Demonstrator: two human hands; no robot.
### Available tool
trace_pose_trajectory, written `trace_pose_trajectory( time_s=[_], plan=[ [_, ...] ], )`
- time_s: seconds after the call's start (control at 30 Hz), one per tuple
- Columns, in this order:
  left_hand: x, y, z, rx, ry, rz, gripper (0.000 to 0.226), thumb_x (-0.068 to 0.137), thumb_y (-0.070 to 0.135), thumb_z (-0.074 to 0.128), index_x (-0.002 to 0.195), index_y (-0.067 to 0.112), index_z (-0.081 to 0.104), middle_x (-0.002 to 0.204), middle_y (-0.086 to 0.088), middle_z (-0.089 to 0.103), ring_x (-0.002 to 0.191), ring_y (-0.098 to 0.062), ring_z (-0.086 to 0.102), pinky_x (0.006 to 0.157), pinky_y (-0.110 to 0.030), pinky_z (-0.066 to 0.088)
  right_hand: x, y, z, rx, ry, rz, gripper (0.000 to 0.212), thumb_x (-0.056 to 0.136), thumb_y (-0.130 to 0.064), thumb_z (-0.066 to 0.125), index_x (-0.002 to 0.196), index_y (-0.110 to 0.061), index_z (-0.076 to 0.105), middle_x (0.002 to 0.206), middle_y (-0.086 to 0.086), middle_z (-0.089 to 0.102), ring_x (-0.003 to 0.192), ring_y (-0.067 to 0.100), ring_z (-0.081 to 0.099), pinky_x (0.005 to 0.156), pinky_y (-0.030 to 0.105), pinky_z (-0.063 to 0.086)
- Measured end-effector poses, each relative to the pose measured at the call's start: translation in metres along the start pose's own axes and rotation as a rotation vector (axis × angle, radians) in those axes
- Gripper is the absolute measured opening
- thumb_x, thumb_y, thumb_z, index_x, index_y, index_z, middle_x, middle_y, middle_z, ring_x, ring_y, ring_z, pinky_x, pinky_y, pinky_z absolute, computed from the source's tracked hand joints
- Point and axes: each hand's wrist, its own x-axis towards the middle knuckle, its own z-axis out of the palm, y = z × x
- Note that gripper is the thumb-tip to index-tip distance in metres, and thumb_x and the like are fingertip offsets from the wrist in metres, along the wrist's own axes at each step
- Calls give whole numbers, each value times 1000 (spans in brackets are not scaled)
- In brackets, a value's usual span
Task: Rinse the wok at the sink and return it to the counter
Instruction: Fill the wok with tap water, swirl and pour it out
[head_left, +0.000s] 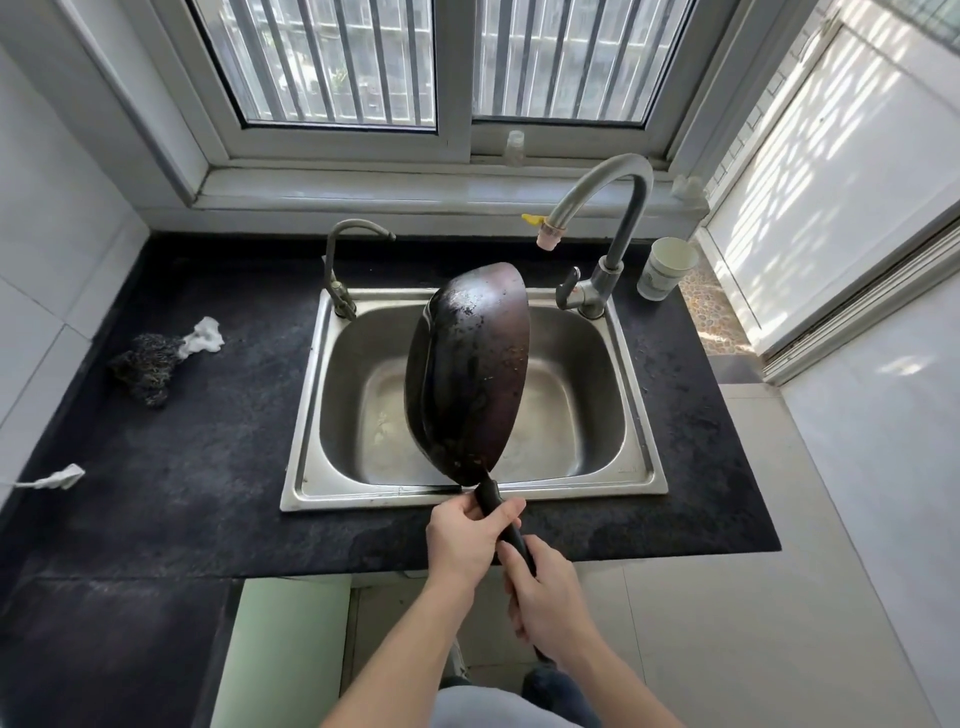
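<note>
A dark, stained wok (470, 374) hangs tipped on its side over the steel sink (631, 470), its hollow turned to the left. Both hands grip its black handle at the sink's front edge. My left hand (465, 540) holds the handle close to the bowl. My right hand (545, 603) holds it lower down, nearer my body. The tall faucet (623, 208) arches behind the wok, with its spout above and to the right of the rim. No water is seen running.
The black counter (208, 441) surrounds the sink. A steel scourer (148, 364) and a white rag (205, 335) lie at the left. A small second tap (337, 270) stands at the sink's back left. A paper cup (665, 267) sits at the back right.
</note>
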Motion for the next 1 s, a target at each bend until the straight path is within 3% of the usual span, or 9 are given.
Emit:
trace_pose_trajectory(
  time_s=[0.2, 0.4, 0.7, 0.8, 0.93, 1.0],
  plan=[
    [2, -1, 1, 22, -6, 5, 21, 75, 24, 83, 74, 6, 74, 71, -6, 77, 70, -14, 73, 75, -41, 58, -1, 0, 0, 34, -12, 14, 29, 101, -27, 51, 75, -14, 52, 55, 2, 55, 37, 23, 50, 36, 30, 40],
    [3, -4, 1, 30, -1, 12, 21, 76, 25, 83, 76, 7, 74, 71, -5, 77, 70, -13, 73, 73, -36, 59, -1, -3, -1, 41, -11, 15, 29, 101, -27, 52, 75, -14, 50, 57, 4, 54, 37, 23, 49, 34, 29, 38],
    [4, -6, -10, -81, -16, -26, 13, 82, 13, 77, 86, 2, 72, 80, -14, 78, 74, -18, 73, 64, -30, 57, -3, 3, 17, -7, 80, -14, 23, 95, -35, 56, 73, -41, 57, 55, -8, 56, 49, 19, 50, 50, 31, 38],
    [4, -6, -14, -141, -73, -73, 14, 86, 8, 72, 95, -3, 71, 86, -15, 77, 75, -17, 74, 66, -27, 59, -4, 4, 24, 56, 110, 28, 17, 91, -39, 61, 75, -33, 60, 55, -7, 56, 53, 17, 50, 53, 33, 41],
    [3, -19, -21, -304, -180, -165, 20, 95, 0, 57, 112, -11, 61, 103, -19, 74, 85, -20, 75, 77, -30, 62, -12, 10, 27, 103, 71, 58, 30, 79, -53, 62, 79, -23, 64, 58, -6, 58, 57, 15, 52, 57, 36, 42],
    [0, -26, -26, -383, -240, -207, 20, 97, -3, 51, 115, -10, 57, 109, -21, 71, 88, -21, 75, 78, -30, 62, -15, 13, 29, 74, 20, 46, 27, 78, -48, 66, 79, -22, 65, 60, -5, 60, 57, 13, 53, 57, 35, 43]
  ],
)
